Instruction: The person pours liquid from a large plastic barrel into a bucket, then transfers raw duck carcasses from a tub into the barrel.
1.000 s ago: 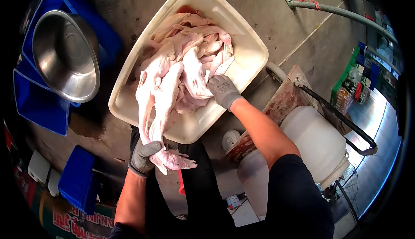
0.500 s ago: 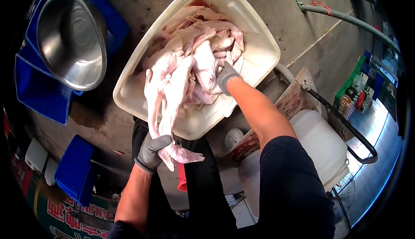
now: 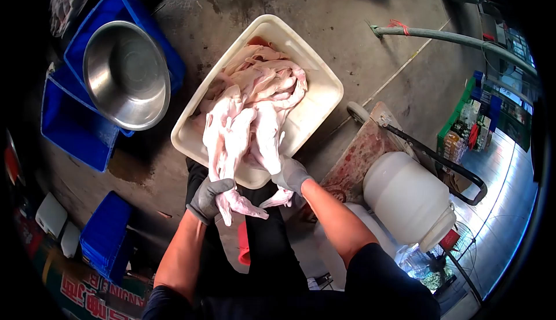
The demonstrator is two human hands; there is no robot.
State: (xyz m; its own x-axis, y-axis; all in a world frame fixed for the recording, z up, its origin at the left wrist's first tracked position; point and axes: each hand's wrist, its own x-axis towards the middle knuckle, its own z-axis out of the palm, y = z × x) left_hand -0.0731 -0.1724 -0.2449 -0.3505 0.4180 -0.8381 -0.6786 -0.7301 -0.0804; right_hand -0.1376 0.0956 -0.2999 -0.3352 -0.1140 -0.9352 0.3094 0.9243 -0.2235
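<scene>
A cream plastic tub (image 3: 315, 109) in front of me holds a heap of plucked ducks (image 3: 263, 80). My left hand (image 3: 207, 198), in a grey glove, is closed round the necks of plucked ducks (image 3: 230, 138) at the tub's near rim. Their heads hang out past the fingers, and how many necks are inside the grip is hard to tell. Also gloved, my right hand (image 3: 291, 176) is wrapped round the neck of another plucked duck (image 3: 267, 138), whose head shows below the hand. The bodies of these ducks lie inside the tub.
Left of the tub, a steel basin (image 3: 124, 77) rests on blue crates (image 3: 75, 117). More blue crates (image 3: 107, 230) stand lower left. To the right are a white barrel (image 3: 399, 192), a black bar handle (image 3: 440, 155) and a grey hose (image 3: 452, 39). A red object (image 3: 244, 245) lies between my legs.
My right hand has come from inside the tub back to its near rim and now grips a duck's neck, pulling that duck nearer. My left hand keeps its grip. The camera view has shifted.
</scene>
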